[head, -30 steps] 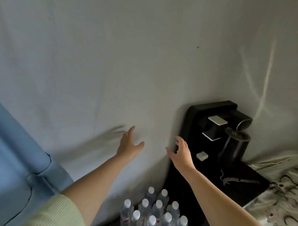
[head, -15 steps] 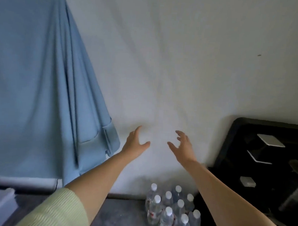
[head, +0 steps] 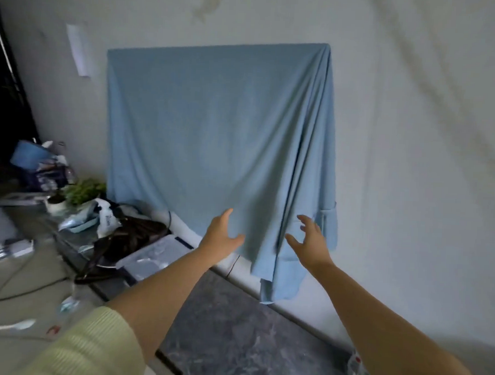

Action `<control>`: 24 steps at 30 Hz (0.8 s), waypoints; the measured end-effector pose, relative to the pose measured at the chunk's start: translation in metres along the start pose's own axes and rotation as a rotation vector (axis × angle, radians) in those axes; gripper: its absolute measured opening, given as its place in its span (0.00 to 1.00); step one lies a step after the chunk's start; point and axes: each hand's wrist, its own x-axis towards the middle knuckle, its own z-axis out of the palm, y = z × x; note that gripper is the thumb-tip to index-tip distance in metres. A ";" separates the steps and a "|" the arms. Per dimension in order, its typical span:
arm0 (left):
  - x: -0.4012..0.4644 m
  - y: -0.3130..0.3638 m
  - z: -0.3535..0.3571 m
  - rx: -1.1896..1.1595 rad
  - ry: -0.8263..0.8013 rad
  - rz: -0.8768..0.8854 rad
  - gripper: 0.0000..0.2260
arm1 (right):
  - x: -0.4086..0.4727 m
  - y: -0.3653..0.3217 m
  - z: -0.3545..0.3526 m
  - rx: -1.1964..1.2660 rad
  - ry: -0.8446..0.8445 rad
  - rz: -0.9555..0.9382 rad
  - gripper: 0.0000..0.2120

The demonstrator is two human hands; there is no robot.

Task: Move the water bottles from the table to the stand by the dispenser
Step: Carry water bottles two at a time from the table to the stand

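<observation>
Both my arms reach forward at chest height, empty. My left hand has its fingers straight and thumb spread. My right hand faces it with fingers loosely spread, holding nothing. A sliver of the packed water bottles shows at the bottom right edge, mostly hidden behind my right forearm. The dispenser and its stand are out of view. A single clear bottle appears to lie on the glass table at the lower left, blurred.
A blue cloth hangs over something against the white wall. Below it runs a low glass shelf with a dark bag, a clear plastic box, a small plant and clutter. Grey marbled floor lies ahead.
The view has swung left: the black dispenser and most of the bottle pack slid out at the right, and the blue cloth and cluttered shelf came in. Both hands stay raised and empty.
</observation>
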 end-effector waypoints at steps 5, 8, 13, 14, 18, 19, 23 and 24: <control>-0.054 -0.074 -0.114 0.073 0.086 -0.084 0.29 | -0.033 -0.080 0.097 0.042 -0.116 -0.069 0.27; -0.090 -0.111 -0.181 0.084 0.159 -0.122 0.30 | -0.055 -0.123 0.149 0.069 -0.212 -0.139 0.27; -0.176 -0.183 -0.285 0.156 0.356 -0.313 0.32 | -0.094 -0.208 0.244 0.111 -0.350 -0.257 0.26; -0.194 -0.194 -0.303 0.159 0.389 -0.359 0.33 | -0.104 -0.225 0.265 0.118 -0.379 -0.284 0.26; -0.257 -0.228 -0.368 0.183 0.527 -0.478 0.32 | -0.139 -0.289 0.337 0.167 -0.519 -0.401 0.25; -0.271 -0.236 -0.381 0.197 0.568 -0.508 0.31 | -0.147 -0.304 0.353 0.178 -0.559 -0.441 0.24; -0.312 -0.267 -0.416 0.223 0.655 -0.608 0.31 | -0.168 -0.345 0.405 0.236 -0.694 -0.529 0.23; -0.318 -0.274 -0.423 0.222 0.674 -0.636 0.31 | -0.172 -0.352 0.417 0.252 -0.722 -0.535 0.23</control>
